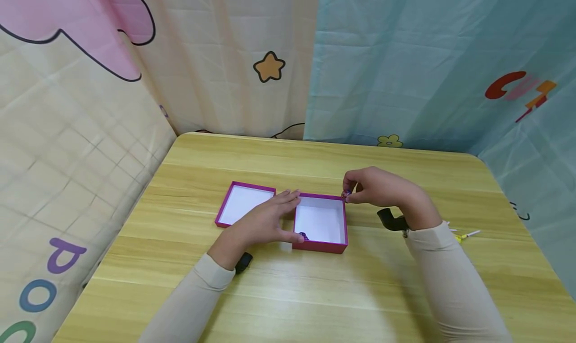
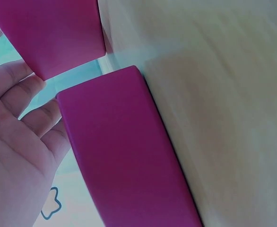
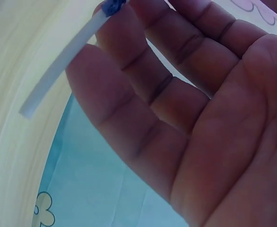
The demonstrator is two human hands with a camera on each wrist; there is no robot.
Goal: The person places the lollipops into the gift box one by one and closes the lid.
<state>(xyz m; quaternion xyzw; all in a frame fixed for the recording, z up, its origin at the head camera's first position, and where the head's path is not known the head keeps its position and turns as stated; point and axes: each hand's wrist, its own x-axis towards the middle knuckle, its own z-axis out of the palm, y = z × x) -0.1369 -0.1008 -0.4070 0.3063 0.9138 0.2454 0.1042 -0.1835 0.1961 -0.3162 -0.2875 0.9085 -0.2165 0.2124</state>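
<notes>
My left hand spans the left side of an open magenta box, fingertips at its far left corner and thumb over its front left corner. In the left wrist view its fingers look nearly straight against the box. A small purple-wrapped piece shows inside the box beside the thumb, partly hidden by it. At the far right corner of the box, my right hand pinches a lollipop. The right wrist view shows its white stick and a bit of blue wrapper; the rest is out of frame.
Left of the box lies its shallow magenta lid, white inside up, partly behind my left hand. Yellow lollipops with white sticks lie beyond my right forearm. Patterned curtains hang along the far edge of the wooden table.
</notes>
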